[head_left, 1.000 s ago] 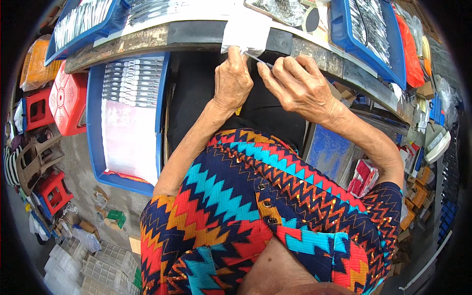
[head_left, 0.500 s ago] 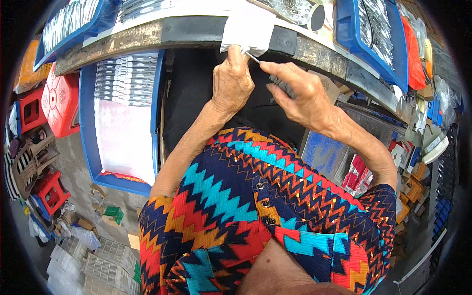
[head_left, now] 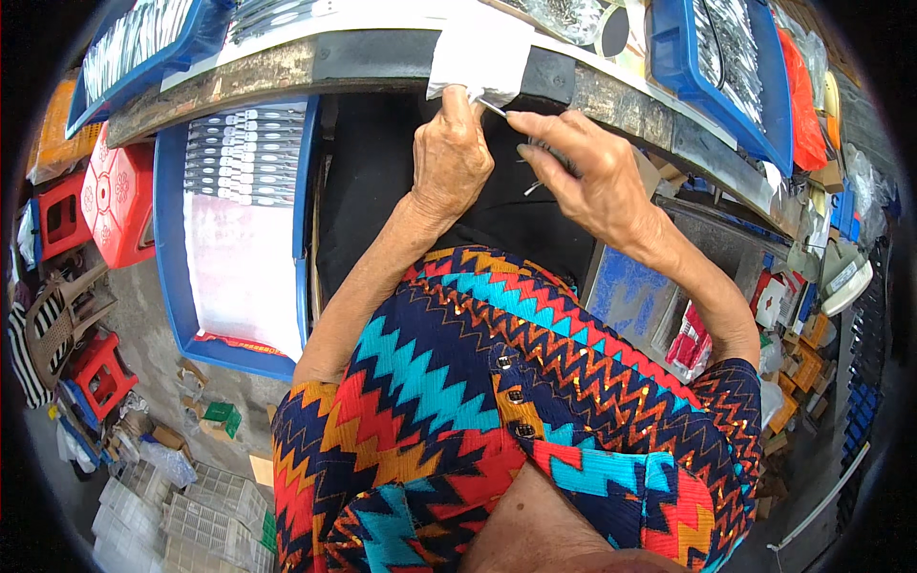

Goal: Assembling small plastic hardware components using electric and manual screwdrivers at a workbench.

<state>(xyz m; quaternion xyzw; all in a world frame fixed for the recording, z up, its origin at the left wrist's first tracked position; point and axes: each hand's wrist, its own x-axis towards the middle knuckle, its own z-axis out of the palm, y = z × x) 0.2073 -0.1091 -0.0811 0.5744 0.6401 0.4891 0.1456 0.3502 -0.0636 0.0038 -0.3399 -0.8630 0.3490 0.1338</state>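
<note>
A white cloth or paper pad (head_left: 482,53) is draped over the table's front edge. My left hand (head_left: 451,162) is closed at the pad's lower edge, with a finger up against it. A small pale part sits at its fingertips, mostly hidden. From there a thin metal rod (head_left: 493,108) runs to the index fingertip of my right hand (head_left: 594,177). The right fingers are curled around several more slim metal pieces (head_left: 554,155), and one thin end sticks out below the thumb. Their exact kind cannot be made out.
Left of my lap, a blue tray (head_left: 172,248) holds a stack of slim grey-and-white handled items (head_left: 244,158). More blue bins (head_left: 676,62) of thin metal pieces stand on the worn wooden table (head_left: 277,65). Red stools (head_left: 115,201) stand on the left; boxes and clutter lie at right.
My right hand has shifted slightly, and a thin metal end now shows below its thumb. The rod is tilted a little differently. My left hand stays at the pad.
</note>
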